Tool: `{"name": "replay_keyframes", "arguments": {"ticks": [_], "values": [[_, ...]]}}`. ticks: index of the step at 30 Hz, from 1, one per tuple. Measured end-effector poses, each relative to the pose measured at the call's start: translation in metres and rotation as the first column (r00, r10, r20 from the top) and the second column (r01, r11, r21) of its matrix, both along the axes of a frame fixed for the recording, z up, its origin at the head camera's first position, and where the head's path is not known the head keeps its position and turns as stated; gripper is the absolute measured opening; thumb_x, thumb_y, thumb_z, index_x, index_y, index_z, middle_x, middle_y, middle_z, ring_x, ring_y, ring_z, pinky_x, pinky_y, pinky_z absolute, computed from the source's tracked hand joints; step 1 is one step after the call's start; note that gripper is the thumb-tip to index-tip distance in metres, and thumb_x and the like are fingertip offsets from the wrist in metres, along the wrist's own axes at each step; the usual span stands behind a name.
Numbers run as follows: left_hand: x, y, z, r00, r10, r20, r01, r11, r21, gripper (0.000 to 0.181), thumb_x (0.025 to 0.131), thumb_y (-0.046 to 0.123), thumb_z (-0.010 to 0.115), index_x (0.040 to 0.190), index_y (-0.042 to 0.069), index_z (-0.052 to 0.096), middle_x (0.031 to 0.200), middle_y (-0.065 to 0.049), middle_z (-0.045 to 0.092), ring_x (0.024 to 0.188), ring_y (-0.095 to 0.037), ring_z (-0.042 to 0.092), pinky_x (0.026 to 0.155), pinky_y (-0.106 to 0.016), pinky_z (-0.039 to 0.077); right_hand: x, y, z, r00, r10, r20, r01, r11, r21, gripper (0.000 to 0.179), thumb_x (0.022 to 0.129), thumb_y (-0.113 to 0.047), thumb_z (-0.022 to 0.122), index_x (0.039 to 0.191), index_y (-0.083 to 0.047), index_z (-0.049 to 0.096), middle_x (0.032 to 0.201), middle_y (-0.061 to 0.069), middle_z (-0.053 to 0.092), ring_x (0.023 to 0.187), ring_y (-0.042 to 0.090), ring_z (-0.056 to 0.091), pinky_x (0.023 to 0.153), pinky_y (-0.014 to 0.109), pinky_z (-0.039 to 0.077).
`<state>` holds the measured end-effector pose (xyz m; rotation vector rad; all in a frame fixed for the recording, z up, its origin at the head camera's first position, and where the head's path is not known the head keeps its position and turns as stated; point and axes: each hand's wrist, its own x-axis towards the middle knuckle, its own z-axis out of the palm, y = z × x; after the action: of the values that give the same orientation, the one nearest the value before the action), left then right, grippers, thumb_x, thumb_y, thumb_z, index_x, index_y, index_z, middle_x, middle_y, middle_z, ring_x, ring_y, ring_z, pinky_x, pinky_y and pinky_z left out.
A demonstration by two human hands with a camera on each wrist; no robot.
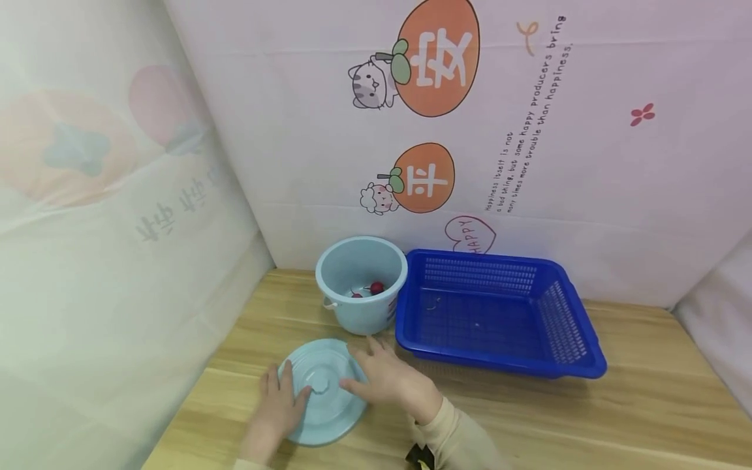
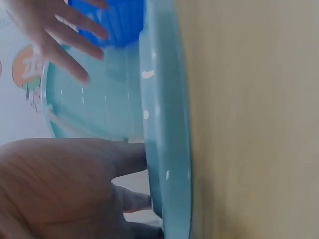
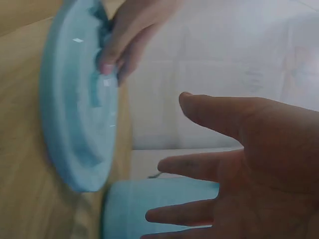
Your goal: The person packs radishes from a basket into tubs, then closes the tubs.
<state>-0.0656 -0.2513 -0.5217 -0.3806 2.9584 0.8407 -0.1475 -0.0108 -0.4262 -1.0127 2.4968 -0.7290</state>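
Note:
A round light-blue lid (image 1: 331,421) with a small raised knob lies on the wooden table. My left hand (image 1: 279,406) rests on its left part, fingers spread and thumb beside the knob. In the left wrist view, the fingertips touch the lid (image 2: 172,164) near its rim. Over the lid's right side, my right hand (image 1: 384,378) is spread and holds nothing. The right wrist view shows its fingers (image 3: 184,214) apart from the lid (image 3: 79,114). Just beyond the lid stands a light-blue bucket (image 1: 364,320), with small red, stemmed things (image 1: 376,288) at its bottom.
A blue perforated plastic basket (image 1: 476,320) stands right of the bucket, with a small stem-like bit on its floor. Printed white cloth (image 1: 317,143) hangs behind and to the left of the wooden table (image 1: 564,424). Something black and yellow (image 1: 420,457) shows by the right sleeve.

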Motion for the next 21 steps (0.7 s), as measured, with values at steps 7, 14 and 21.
{"name": "replay_keyframes", "arguments": {"ticks": [7,14,21], "values": [[0.016,0.022,0.016,0.992,0.123,0.017,-0.12,0.986,-0.117,0.085,0.103,0.044,0.06,0.159,-0.012,0.03,0.16,-0.047,0.019,0.147,-0.066,0.017,0.113,-0.076,0.027,0.009,-0.01,-0.036,0.991,-0.133,-0.003,0.132,0.983,0.131,0.074,0.098,-0.044,0.072,0.162,-0.017,0.046,0.165,0.039,0.021,0.152,0.062,0.013,0.106,0.073,0.043],[0.021,0.029,0.022,0.986,0.141,0.092,-0.129,0.984,-0.124,0.086,0.103,0.046,0.06,0.16,-0.01,0.029,0.159,-0.05,0.012,0.147,-0.068,0.014,0.103,-0.08,0.037,0.017,-0.016,-0.067,0.991,-0.125,-0.046,0.13,0.981,0.142,0.081,0.097,-0.048,0.071,0.161,-0.007,0.043,0.161,0.045,0.024,0.152,0.061,0.018,0.119,0.069,0.028],[0.02,0.04,0.024,0.988,0.139,0.059,-0.135,0.988,-0.075,0.077,0.101,0.032,0.065,0.157,-0.012,0.035,0.157,-0.052,0.014,0.146,-0.068,0.018,0.096,-0.081,0.041,0.024,-0.018,-0.076,0.989,-0.107,-0.098,0.117,0.987,0.109,0.083,0.102,-0.048,0.065,0.159,0.006,0.039,0.16,0.045,0.026,0.151,0.059,0.024,0.118,0.063,0.035]]}}
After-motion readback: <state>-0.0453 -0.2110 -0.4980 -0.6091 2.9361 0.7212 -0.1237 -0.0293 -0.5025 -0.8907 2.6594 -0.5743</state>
